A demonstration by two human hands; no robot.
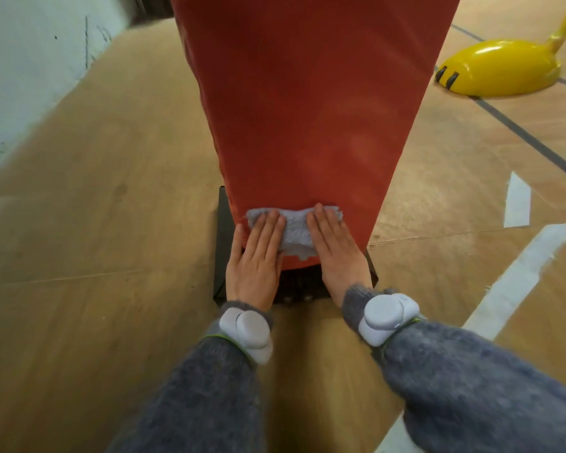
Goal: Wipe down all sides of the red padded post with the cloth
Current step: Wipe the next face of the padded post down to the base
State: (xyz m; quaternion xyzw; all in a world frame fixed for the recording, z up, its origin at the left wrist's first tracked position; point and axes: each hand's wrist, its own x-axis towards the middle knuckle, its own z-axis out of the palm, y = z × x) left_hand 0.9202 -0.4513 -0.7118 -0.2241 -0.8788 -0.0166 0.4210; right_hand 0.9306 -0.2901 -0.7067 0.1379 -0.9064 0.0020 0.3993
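Here, post top cropped, cloth half-hidden

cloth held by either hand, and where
Pinned, not gripped: the left hand presses the left end of the cloth, the right hand its right end, flat against the red padded post.

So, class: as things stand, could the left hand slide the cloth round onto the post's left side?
Probably yes. The left hand lies flat on the cloth at the red padded post's left edge, with only floor and the black base beside it.
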